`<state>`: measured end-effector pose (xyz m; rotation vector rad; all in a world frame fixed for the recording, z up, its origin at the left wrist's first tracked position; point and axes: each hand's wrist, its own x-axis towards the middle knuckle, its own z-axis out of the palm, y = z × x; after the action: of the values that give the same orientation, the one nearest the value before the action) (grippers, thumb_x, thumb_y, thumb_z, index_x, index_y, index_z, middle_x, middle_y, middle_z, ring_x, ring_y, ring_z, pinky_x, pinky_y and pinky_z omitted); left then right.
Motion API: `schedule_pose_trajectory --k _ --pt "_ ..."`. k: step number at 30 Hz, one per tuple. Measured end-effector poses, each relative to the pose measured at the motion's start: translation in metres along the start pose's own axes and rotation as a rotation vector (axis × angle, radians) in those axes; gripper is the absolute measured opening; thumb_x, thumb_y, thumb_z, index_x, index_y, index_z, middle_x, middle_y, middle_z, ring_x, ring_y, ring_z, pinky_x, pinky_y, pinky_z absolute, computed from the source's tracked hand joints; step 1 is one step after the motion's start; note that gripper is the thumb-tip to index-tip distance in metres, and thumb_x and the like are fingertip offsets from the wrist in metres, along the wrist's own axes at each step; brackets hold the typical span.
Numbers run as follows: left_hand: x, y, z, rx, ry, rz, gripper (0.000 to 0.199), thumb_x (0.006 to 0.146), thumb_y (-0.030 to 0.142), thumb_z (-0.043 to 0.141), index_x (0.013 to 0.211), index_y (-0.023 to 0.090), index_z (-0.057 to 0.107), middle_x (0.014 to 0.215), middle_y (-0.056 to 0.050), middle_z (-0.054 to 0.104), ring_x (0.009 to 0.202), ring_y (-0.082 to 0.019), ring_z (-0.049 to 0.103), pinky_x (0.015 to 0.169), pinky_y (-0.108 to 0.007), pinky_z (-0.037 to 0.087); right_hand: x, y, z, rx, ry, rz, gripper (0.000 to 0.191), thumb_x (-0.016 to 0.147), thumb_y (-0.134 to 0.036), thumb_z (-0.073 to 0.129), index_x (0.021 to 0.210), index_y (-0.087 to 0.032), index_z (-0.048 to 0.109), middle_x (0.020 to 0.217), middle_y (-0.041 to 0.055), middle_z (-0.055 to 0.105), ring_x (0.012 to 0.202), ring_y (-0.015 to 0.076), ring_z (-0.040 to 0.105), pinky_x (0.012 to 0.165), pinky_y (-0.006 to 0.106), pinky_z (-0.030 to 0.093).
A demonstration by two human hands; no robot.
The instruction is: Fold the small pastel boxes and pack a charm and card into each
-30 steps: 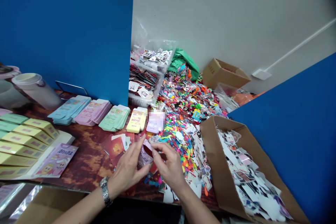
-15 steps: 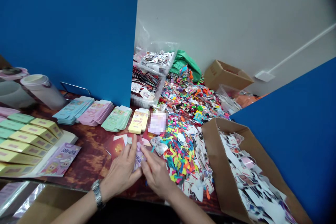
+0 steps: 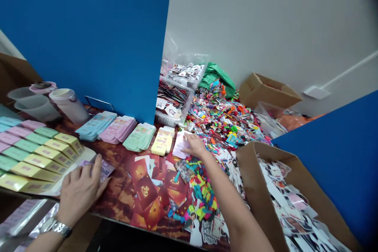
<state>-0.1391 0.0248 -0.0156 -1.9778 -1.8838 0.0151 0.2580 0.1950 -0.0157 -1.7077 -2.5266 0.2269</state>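
My left hand [image 3: 82, 185] lies palm down at the left, fingers stretched over a purple printed carton [image 3: 106, 170] that it mostly covers. My right hand [image 3: 195, 145] reaches to a small stack of flat lilac cartons [image 3: 179, 145], thumb and fingers closed on its right edge. To the left of that stack stand piles of flat cartons: yellow [image 3: 161, 141], green [image 3: 138, 138], pink [image 3: 117, 129] and blue [image 3: 96, 125]. Red and orange printed cards [image 3: 147, 191] lie spread between my hands.
Rows of filled yellow, green, pink and blue boxes [image 3: 38, 159] sit at far left. Colourful small trinkets [image 3: 218, 114] heap behind my right hand, with balloons [image 3: 203, 193] in front. A cardboard box [image 3: 251, 189] of cut-outs stands right. A blue partition [image 3: 112, 47] rises behind.
My hands have parted from together over the cards. My left hand moved left onto the purple carton; my right moved up to the lilac stack. The camera view has shifted left.
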Motion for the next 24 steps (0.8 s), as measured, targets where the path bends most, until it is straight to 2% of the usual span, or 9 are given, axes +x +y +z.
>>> schedule_pose_trajectory --k 2,4,7,10,12,16,20,22,24 --pt "0.0 -0.001 0.002 -0.034 0.007 -0.021 0.068 0.095 0.045 0.038 0.149 0.004 0.026 0.122 -0.026 0.056 0.105 -0.042 0.054 0.079 -0.05 0.045 -0.003 -0.004 -0.002 -0.026 0.051 0.022 0.071 0.076 -0.04 0.078 0.137 -0.015 0.051 0.124 0.0163 0.06 0.115 0.0287 0.051 0.098 0.04 0.04" --pt "0.005 0.003 0.0 -0.101 0.043 -0.036 0.073 0.094 0.047 0.042 0.15 0.004 0.023 0.137 -0.031 0.045 0.118 -0.048 0.047 0.086 -0.058 0.043 -0.008 -0.009 -0.01 -0.049 0.127 0.059 0.056 0.084 -0.032 0.07 0.135 -0.014 0.054 0.117 0.0163 0.061 0.111 0.0285 0.051 0.097 0.04 0.04" --pt "0.02 0.024 -0.012 -0.315 0.155 0.005 0.084 0.09 0.053 0.049 0.151 0.004 0.019 0.143 -0.032 0.036 0.129 -0.051 0.037 0.097 -0.065 0.036 -0.02 -0.021 -0.029 -0.068 0.25 0.108 0.035 0.097 -0.025 0.05 0.129 -0.013 0.059 0.11 0.016 0.062 0.11 0.0284 0.047 0.098 0.043 0.039" --pt "0.038 0.07 -0.036 -0.652 0.249 0.097 0.084 0.089 0.052 0.053 0.152 0.01 0.016 0.137 -0.026 0.044 0.127 -0.04 0.044 0.103 -0.055 0.04 -0.042 -0.046 -0.048 -0.018 0.437 0.046 0.031 0.098 -0.027 0.048 0.123 -0.015 0.063 0.104 0.0136 0.063 0.108 0.0283 0.045 0.097 0.045 0.04" --pt "0.047 0.107 -0.053 -0.836 0.224 0.157 0.088 0.089 0.051 0.056 0.153 0.012 0.01 0.137 -0.023 0.045 0.127 -0.036 0.045 0.103 -0.05 0.043 -0.061 -0.071 -0.058 0.066 0.555 -0.04 0.029 0.097 -0.027 0.051 0.119 -0.017 0.065 0.098 0.0122 0.064 0.105 0.0281 0.046 0.095 0.045 0.043" --pt "0.051 0.162 -0.07 -0.975 0.135 0.165 0.1 0.085 0.045 0.062 0.152 0.005 -0.001 0.135 -0.026 0.047 0.124 -0.037 0.05 0.097 -0.051 0.047 -0.097 -0.119 -0.065 0.318 0.554 -0.092 0.029 0.094 -0.02 0.053 0.122 -0.02 0.061 0.1 0.0098 0.065 0.107 0.0264 0.049 0.094 0.044 0.046" --pt "0.044 0.172 -0.06 -1.007 0.108 0.183 0.083 0.085 0.032 0.059 0.151 0.011 0.013 0.134 -0.024 0.051 0.118 -0.037 0.056 0.092 -0.051 0.05 -0.119 -0.134 -0.061 0.551 0.492 -0.109 0.031 0.091 -0.016 0.056 0.121 -0.024 0.059 0.094 0.0056 0.066 0.11 0.0239 0.054 0.095 0.041 0.049" --pt "0.04 0.168 -0.058 -1.069 0.055 0.192 0.073 0.085 0.029 0.057 0.148 0.014 0.022 0.132 -0.021 0.055 0.115 -0.033 0.06 0.09 -0.047 0.052 -0.126 -0.132 -0.056 0.571 0.548 -0.097 0.035 0.089 -0.018 0.06 0.124 -0.023 0.056 0.109 0.0082 0.064 0.114 0.0238 0.054 0.098 0.042 0.049" --pt "0.038 0.164 -0.061 -1.145 -0.01 0.151 0.072 0.086 0.027 0.055 0.148 0.015 0.021 0.129 -0.018 0.058 0.108 -0.029 0.064 0.085 -0.041 0.055 -0.132 -0.13 -0.05 0.505 0.652 -0.068 0.037 0.088 -0.021 0.062 0.125 -0.023 0.056 0.128 0.0126 0.056 0.12 0.0263 0.052 0.101 0.046 0.047"
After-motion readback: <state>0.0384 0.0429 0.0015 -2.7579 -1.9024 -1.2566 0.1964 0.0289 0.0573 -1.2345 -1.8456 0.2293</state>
